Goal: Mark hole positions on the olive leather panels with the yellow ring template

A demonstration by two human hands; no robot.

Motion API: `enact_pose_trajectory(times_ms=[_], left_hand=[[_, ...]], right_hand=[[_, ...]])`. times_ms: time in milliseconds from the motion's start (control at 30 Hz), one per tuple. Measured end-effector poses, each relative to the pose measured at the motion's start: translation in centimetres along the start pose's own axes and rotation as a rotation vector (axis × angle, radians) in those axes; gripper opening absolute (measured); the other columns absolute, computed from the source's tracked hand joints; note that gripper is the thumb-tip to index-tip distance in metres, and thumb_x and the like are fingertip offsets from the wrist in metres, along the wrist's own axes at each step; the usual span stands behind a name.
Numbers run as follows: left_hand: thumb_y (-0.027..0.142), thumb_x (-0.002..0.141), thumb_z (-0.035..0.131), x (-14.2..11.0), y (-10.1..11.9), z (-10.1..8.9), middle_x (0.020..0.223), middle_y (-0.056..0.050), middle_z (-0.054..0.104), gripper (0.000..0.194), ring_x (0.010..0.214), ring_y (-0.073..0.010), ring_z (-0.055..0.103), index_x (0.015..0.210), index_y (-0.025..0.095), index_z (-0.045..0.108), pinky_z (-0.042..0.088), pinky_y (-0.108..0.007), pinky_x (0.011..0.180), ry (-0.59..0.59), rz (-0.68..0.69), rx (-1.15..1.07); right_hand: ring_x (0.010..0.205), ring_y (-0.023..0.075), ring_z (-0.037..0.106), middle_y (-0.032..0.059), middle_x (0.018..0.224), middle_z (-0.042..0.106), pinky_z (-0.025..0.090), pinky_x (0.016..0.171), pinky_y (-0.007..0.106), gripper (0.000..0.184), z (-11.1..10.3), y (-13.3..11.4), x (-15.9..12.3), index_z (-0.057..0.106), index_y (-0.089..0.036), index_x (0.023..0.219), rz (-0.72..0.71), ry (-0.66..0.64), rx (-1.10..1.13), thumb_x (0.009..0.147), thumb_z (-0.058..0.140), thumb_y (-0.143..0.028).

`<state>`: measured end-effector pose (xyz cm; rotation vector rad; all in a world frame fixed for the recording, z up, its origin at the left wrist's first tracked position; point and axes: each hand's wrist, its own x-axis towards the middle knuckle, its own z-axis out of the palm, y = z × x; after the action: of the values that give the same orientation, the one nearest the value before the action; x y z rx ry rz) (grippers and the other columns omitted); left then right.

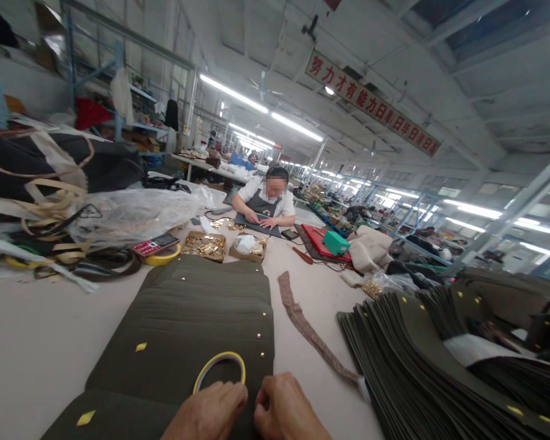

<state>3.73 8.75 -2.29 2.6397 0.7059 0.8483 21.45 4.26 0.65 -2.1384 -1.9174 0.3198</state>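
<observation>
My left hand (208, 410) is closed round the near side of a roll of yellow tape (220, 358), which stands up over dark olive fabric panels (201, 324). Close beside it, my right hand (284, 406) has its fingers curled in; whatever they may hold is hidden. Both hands are low over the right edge of the panels. These lie overlapped in a row running away from me, with small gold studs along the right edge and bits of yellow tape (86, 418) on the left.
Dark panels stand in a thick stack (394, 354) at right. A brown fabric strip (302, 318) lies between. Beyond are boxes of gold hardware (205, 245), a calculator (153, 245) and a green box (336, 242). A co-worker (266, 201) sits across the table; bags and straps crowd the left.
</observation>
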Motion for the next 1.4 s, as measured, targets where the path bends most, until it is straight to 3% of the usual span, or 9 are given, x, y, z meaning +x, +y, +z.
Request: enact_pose_trajectory(times_ms=[167, 300, 400, 533, 733, 867, 1033, 1233, 1400], left_hand=[[0.021, 0.096, 0.039, 0.5, 1.2, -2.4, 0.093, 0.002, 0.072, 0.02, 0.082, -0.0118, 0.07, 0.109, 0.027, 0.054, 0.052, -0.017, 0.075, 0.148, -0.053, -0.155], [0.024, 0.097, 0.04, 0.8, 1.5, -3.3, 0.098, 0.001, 0.073, 0.037, 0.084, -0.0125, 0.071, 0.134, 0.026, 0.038, 0.054, -0.018, 0.073, 0.112, -0.087, -0.12], [0.024, 0.097, 0.038, 0.7, 1.5, -3.3, 0.089, 0.003, 0.074, 0.046, 0.073, -0.0133, 0.071, 0.141, 0.025, 0.024, 0.054, -0.019, 0.066, 0.084, -0.104, -0.101], [0.025, 0.098, 0.036, 0.5, 1.3, -2.8, 0.095, 0.001, 0.074, 0.045, 0.079, -0.0153, 0.072, 0.141, 0.025, 0.021, 0.054, -0.022, 0.067, 0.053, -0.079, -0.089], [0.025, 0.098, 0.035, 0.2, 1.2, -2.4, 0.097, -0.003, 0.073, 0.04, 0.076, -0.0167, 0.071, 0.138, 0.023, 0.027, 0.054, -0.024, 0.066, 0.031, -0.037, -0.043], [0.02, 0.097, 0.034, 0.3, 1.5, -2.8, 0.097, -0.003, 0.071, 0.028, 0.08, -0.016, 0.07, 0.125, 0.022, 0.041, 0.052, -0.024, 0.07, 0.001, -0.062, -0.081], [0.02, 0.097, 0.033, 0.5, 1.8, -3.1, 0.073, 0.001, 0.065, 0.021, 0.065, -0.0125, 0.065, 0.093, 0.022, 0.054, 0.046, -0.02, 0.058, 0.003, -0.095, -0.044], [0.016, 0.097, 0.03, 0.8, 2.5, -3.1, 0.065, -0.001, 0.058, 0.032, 0.056, -0.0133, 0.056, 0.079, 0.02, 0.056, 0.042, -0.024, 0.052, 0.117, 0.023, 0.08], [0.014, 0.097, 0.033, 0.5, 3.2, -2.9, 0.072, -0.001, 0.061, 0.026, 0.066, -0.0131, 0.058, 0.088, 0.019, 0.057, 0.045, -0.024, 0.062, 0.167, 0.063, 0.043]], right_hand=[[0.064, 0.0196, 0.069, 0.006, 0.068, 0.074, 0.044, 0.057, 0.023, 0.025, -1.8, 0.1, -1.5, 0.074, -0.019, 0.078, -0.112, -0.025, 0.174, 0.071, 0.053, -0.006], [0.064, 0.0158, 0.066, 0.0028, 0.073, 0.073, 0.046, 0.061, 0.023, 0.021, -3.5, -0.2, -1.7, 0.071, -0.019, 0.093, -0.091, 0.098, 0.368, 0.081, 0.054, -0.013], [0.07, 0.0141, 0.064, 0.003, 0.082, 0.071, 0.047, 0.067, 0.023, 0.017, -4.3, -1.0, -2.0, 0.069, -0.019, 0.092, -0.231, 0.207, 0.464, 0.085, 0.054, -0.014], [0.081, 0.0161, 0.062, 0.0048, 0.086, 0.069, 0.047, 0.076, 0.026, 0.018, -3.9, -1.9, -2.3, 0.065, -0.019, 0.094, -0.479, 0.232, 0.392, 0.085, 0.053, -0.009], [0.071, 0.0154, 0.06, 0.0038, 0.077, 0.066, 0.047, 0.068, 0.026, 0.018, -2.6, -1.8, -1.9, 0.062, -0.019, 0.086, -0.558, 0.247, 0.299, 0.086, 0.048, -0.009], [0.063, 0.0145, 0.058, 0.0023, 0.07, 0.062, 0.045, 0.062, 0.025, 0.016, -1.8, -1.7, -1.9, 0.061, -0.019, 0.08, -0.527, 0.33, 0.275, 0.084, 0.048, -0.009], [0.061, 0.014, 0.059, 0.0023, 0.067, 0.063, 0.045, 0.059, 0.024, 0.017, -1.2, -1.9, -2.1, 0.061, -0.019, 0.077, -0.477, 0.405, 0.319, 0.08, 0.048, -0.009], [0.051, 0.0113, 0.057, -0.0007, 0.059, 0.062, 0.044, 0.049, 0.02, 0.014, -1.2, -2.9, -1.9, 0.062, -0.018, 0.066, -0.066, 0.27, 0.654, 0.076, 0.054, -0.017], [0.044, 0.0118, 0.057, -0.0016, 0.052, 0.059, 0.046, 0.044, 0.021, 0.021, -1.0, -0.4, 0.1, 0.063, -0.014, 0.07, 0.224, 0.199, 0.968, 0.074, 0.063, -0.035]])
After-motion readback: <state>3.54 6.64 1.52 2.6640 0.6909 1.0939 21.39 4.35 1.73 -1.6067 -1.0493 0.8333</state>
